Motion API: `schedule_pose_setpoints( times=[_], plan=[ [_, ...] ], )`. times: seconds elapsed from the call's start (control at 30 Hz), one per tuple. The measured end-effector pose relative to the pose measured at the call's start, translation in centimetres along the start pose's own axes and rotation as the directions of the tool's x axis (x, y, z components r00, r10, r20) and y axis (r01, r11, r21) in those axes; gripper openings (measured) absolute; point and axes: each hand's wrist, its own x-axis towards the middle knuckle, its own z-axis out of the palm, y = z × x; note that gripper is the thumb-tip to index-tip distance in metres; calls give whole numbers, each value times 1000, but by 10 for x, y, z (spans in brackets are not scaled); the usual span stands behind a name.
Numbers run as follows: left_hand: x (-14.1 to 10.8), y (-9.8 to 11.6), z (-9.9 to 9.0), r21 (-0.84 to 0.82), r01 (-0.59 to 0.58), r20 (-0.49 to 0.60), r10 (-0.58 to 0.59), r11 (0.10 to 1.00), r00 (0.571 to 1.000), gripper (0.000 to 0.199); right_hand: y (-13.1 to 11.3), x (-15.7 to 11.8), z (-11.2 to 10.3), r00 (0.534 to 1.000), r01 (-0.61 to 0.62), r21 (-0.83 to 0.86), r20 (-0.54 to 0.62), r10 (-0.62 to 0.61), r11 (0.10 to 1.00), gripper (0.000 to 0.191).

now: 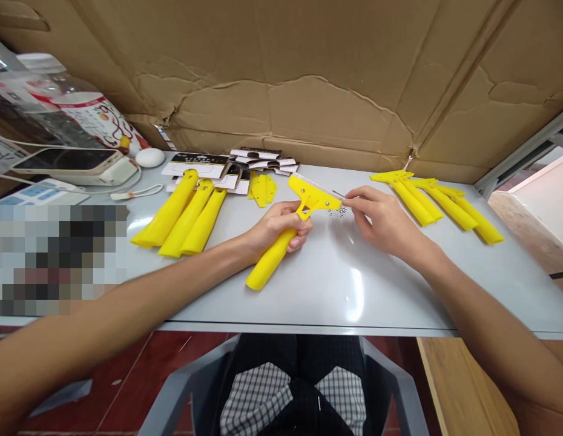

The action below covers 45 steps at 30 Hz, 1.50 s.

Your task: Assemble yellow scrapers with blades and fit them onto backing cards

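Observation:
My left hand (288, 225) is wrapped round the neck of a yellow scraper (275, 257), its wide head tilted up and to the right. A thin blade edge (311, 181) runs along the top of that head, and two small metal screws show on its face. At the head's right end, my right hand (379, 215) pinches a thin metal piece (338, 194); its exact kind is too small to make out. Just below lies a small pile of silver screws (341, 212) on the table.
Yellow scrapers with cards (197, 218) lie at left, near yellow flat plates (262, 189) and a stack of cards (263, 158). More yellow scrapers (438, 200) rest at right. A phone (70, 162), a bottle (97, 115) and a white round object (149, 157) occupy the left back. Cardboard (286, 72) stands behind.

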Motion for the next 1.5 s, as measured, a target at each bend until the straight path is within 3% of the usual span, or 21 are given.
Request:
schedule_pose_setpoints(
  times=[0.23,0.4,0.6,0.9,1.23,1.5],
  plan=[
    [-2,-1,1,11,7,-13,-7,1000,1000,18,-2,1,2,999,43,35,-32,-42,998,37],
    [-3,1,2,6,10,-21,-10,1000,1000,17,0,3,-5,996,7,2,-93,-6,1000,34],
    [-4,3,6,38,18,-55,-16,999,998,20,-8,5,-17,977,119,62,-187,-106,991,30],
    [-5,8,11,58,9,-141,-1,998,990,18,-19,7,-42,993,103,200,-72,-90,974,28],
    [-5,9,12,90,21,-161,-6,996,987,16,-16,6,-41,997,83,202,-22,-80,976,27],
    [-6,7,15,190,2,-177,32,982,984,17,-17,4,-39,995,91,103,26,-94,991,22]
  ],
)
